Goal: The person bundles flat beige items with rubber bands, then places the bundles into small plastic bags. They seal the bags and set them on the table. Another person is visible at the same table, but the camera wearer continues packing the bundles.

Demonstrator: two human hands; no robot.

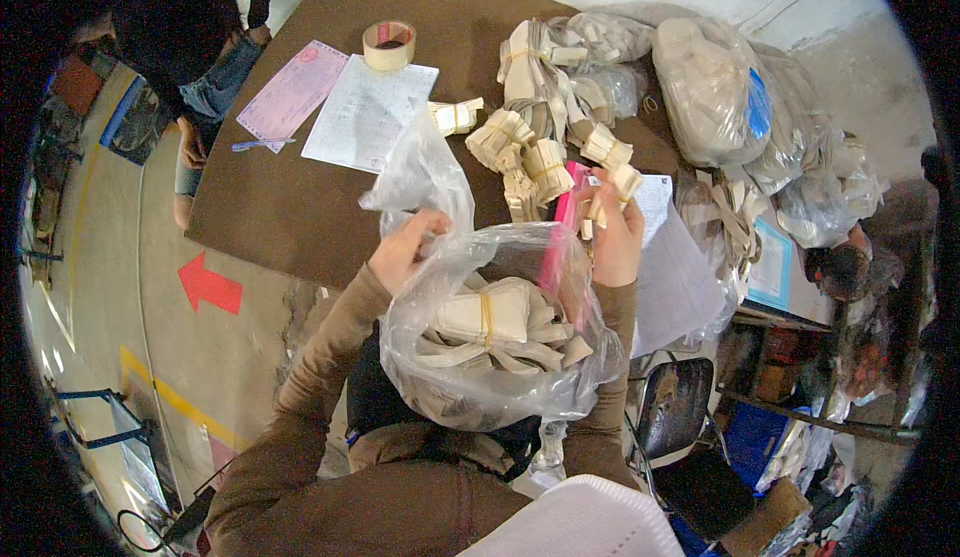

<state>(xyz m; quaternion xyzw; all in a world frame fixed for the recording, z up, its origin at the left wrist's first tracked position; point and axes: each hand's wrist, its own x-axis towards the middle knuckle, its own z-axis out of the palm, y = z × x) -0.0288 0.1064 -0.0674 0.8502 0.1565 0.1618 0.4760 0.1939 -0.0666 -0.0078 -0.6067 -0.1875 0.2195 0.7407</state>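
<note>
2 hands (404, 249) (617, 237) at clear bag (455, 395) (open), pink sheet (292, 97) — printed

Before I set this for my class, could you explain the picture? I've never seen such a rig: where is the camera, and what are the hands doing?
There is no robot here, just a person's two bare hands. A wide fisheye camera on the person's head looks down, so straight edges bend near the rim.

The left hand grips a clear plastic bag with banded cream strips inside. The right hand is at a small cream bundle; whether it grips it is hard to tell.

On the brown table lie a tape roll, a pink sheet, a pen, more banded bundles and filled plastic bags.
</note>
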